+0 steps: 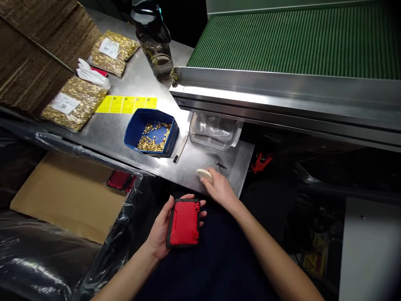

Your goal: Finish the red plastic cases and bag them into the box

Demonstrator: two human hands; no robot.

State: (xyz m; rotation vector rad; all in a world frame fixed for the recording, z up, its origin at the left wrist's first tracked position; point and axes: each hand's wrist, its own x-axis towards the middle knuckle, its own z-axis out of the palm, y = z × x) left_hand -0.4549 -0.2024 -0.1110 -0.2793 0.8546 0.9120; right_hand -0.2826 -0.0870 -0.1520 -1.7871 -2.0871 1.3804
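Red-and-black case (pixel 184 223), flat, rigid and probably light, cradled over the lap in left hand (pixel 161 228), fingers wrapped round its long edges, the best grip; right hand (pixel 219 189) pinching a pale pad (pixel 204 174) at the steel table's (pixel 125 125) edge

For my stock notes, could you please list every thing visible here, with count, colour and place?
red case: 1, red with black edge, in left hand
white pad: 1, cream, at table edge under right fingers
blue bin: 1, blue, holds small gold parts, table centre
bags of gold parts: 2, clear, table left
yellow labels: 1 strip, behind bin
water bottle: 1, dark, table rear
conveyor belt: 1, green, upper right
left hand: holds case
right hand: on pad
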